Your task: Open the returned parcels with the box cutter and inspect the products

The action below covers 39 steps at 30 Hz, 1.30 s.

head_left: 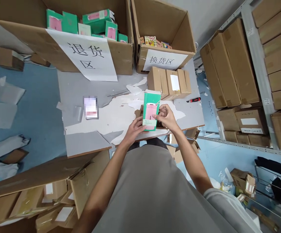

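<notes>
A green and pink product box (151,97) is held up above the front of the worktable, its printed face toward me. My left hand (133,131) is closed on its lower left edge, the thumb lying across the bottom. On the right side, my right hand (166,118) is closed on the box with thumb and fingertips. Partly hidden behind the green box is a piece of brown cardboard (138,113). Several brown cartons (157,80) stand in a row just beyond it, and a red and black box cutter (194,100) lies to the right.
Two large cardboard boxes (123,60) with paper signs stand at the table's back, holding green boxes (98,18) and small colourful boxes (150,40). Torn white paper covers part of the table (82,142). A blurred phone-like item (91,108) lies left. Shelves of cartons (240,61) rise at right.
</notes>
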Each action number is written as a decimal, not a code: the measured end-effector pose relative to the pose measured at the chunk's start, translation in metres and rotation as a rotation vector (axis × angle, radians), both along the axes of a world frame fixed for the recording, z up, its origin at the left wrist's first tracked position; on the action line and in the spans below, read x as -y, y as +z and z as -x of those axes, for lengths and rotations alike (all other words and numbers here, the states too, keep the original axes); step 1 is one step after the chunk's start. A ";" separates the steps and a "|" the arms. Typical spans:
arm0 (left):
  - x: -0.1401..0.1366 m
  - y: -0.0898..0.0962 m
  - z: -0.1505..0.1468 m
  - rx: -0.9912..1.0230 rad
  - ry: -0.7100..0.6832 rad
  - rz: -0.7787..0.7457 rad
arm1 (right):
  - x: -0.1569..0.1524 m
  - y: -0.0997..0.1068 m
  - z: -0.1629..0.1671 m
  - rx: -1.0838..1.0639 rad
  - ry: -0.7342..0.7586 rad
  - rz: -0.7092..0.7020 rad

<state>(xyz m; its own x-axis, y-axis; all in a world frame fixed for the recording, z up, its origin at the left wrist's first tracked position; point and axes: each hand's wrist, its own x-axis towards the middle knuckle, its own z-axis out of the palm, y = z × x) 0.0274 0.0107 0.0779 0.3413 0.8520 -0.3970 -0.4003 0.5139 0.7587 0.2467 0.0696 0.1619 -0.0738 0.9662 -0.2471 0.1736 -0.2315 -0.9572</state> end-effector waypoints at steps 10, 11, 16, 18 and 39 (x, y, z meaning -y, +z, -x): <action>0.026 0.002 -0.024 -0.051 0.260 0.063 | -0.009 -0.024 -0.015 -0.008 0.151 0.035; 0.027 0.003 -0.027 -0.086 0.292 0.053 | -0.012 -0.022 -0.016 0.031 0.145 -0.008; 0.031 0.015 -0.048 -0.346 0.415 -0.009 | -0.027 -0.005 -0.013 0.223 0.141 -0.273; 0.035 0.020 -0.060 -0.427 0.434 -0.031 | -0.035 -0.001 -0.012 0.314 0.168 -0.346; 0.052 0.030 -0.132 -0.299 0.483 0.114 | -0.063 -0.033 -0.087 -0.075 0.234 -0.288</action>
